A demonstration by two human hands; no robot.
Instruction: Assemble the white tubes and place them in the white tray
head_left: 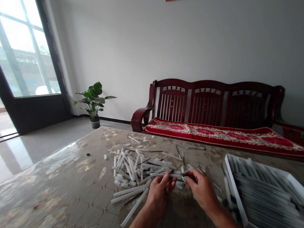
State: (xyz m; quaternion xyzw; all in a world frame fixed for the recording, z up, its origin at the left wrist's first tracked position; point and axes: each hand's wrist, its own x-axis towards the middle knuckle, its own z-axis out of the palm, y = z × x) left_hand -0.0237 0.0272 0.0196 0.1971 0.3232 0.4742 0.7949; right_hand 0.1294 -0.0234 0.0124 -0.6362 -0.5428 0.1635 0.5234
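Observation:
My left hand (pixel 161 191) is closed around a slim white pen barrel (pixel 155 175), which points toward the right hand. Opposite it, my right hand (pixel 201 186) pinches a small whitish piece (pixel 183 172), perhaps a pen cap; the fingertips partly hide it. The hands are close together, just in front of a loose pile of white pen barrels (pixel 131 166) with thin dark rods among them. Short white pieces (pixel 122 182) lie at the pile's left side. To the right of my right hand, a white box (pixel 237 197) holds many pale pens (pixel 265 188) with dark ends, somewhat blurred.
The patterned tabletop (pixel 59 207) reaches far left. A small dark piece (pixel 88 154) lies there. Behind the table stands a dark red wooden bench (pixel 205 101) with a red floral cover (pixel 201 129). A potted plant (pixel 91 100) stands near the glass door (pixel 22 54).

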